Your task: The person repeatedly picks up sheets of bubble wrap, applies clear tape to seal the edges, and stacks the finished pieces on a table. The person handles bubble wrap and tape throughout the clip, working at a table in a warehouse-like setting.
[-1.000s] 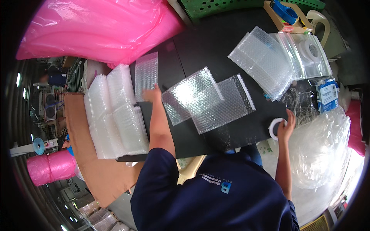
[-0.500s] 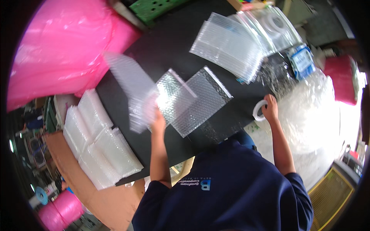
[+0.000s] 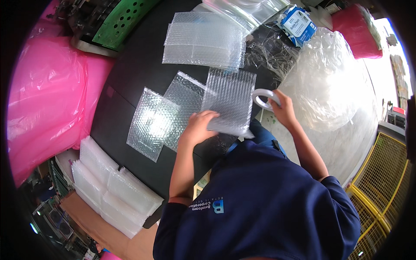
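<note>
My left hand grips the left edge of a clear bubble wrap bag, its lower edge slightly blurred. To its left, two more bubble wrap bags lie overlapping on the black table: one bag at the far left with a bright glare, another bag between it and the held one. My right hand is closed around a white roll of tape, just off the right edge of the held bag.
A stack of bubble wrap bags lies at the table's far side, beside clear film and a blue-and-white packet. Folded bubble wrap stands at the left. Pink wrapped bundles and a large clear plastic bag flank the table.
My left hand has brought the bubble wrap bag from the left across to the right, near the tape. The tape roll stays in my right hand. The whole view has turned.
</note>
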Tool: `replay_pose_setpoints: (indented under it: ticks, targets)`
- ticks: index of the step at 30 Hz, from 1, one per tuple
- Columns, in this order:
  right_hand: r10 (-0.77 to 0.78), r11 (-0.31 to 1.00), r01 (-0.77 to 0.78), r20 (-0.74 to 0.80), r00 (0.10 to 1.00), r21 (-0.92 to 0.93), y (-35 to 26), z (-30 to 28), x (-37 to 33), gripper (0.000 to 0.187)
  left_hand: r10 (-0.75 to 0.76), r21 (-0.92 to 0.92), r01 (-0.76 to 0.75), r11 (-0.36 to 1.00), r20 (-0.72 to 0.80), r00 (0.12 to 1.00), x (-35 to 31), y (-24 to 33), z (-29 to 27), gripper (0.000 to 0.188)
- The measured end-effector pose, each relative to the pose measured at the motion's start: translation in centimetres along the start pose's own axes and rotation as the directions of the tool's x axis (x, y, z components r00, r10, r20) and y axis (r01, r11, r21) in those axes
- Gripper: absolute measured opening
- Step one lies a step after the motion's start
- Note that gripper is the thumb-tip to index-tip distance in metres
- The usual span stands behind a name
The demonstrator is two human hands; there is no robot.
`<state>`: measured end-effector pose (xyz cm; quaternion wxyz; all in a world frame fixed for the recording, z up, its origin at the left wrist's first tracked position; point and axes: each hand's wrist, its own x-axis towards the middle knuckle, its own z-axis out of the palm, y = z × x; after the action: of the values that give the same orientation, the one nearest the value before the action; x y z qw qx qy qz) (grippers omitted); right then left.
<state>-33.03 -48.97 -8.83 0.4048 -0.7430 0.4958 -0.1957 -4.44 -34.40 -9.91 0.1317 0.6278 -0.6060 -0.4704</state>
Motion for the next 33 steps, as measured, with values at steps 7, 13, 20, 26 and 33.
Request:
replay_pose_setpoints:
  ticks: [7, 13, 20, 26, 33]
  targets:
    - [-0.027, 0.997, 0.029, -0.039, 0.999, 0.069, -1.0, 1.4, -2.0, 0.017, 0.188, 0.329, -0.174, 0.928, -0.013, 0.982, 4.5, 2.3, 7.6, 0.062]
    - [-0.069, 0.996, 0.072, -0.045, 0.997, 0.050, 0.3, -0.3, -2.4, 0.015, 0.106, 0.547, -0.207, 0.811, 0.210, 0.972, -0.8, -2.9, 4.5, 0.041]
    - [-0.114, 0.991, 0.108, 0.060, 0.992, 0.082, -0.9, 1.3, -3.8, 0.017, -0.251, -0.594, 0.176, 0.785, -0.046, 0.967, 2.3, 1.6, 4.2, 0.019]
    - [-0.085, 0.996, 0.082, 0.106, 0.991, 0.031, -0.6, 2.9, -4.7, 0.025, -0.226, -0.925, 0.200, 0.324, 0.130, 0.965, 7.0, 2.3, 5.9, 0.014]
    - [0.116, 0.978, -0.067, 0.254, 0.960, -0.196, 1.0, 2.6, -7.5, 0.039, 0.003, -0.232, -0.184, 0.955, -0.614, 0.789, 13.6, 0.5, 4.0, 0.005]
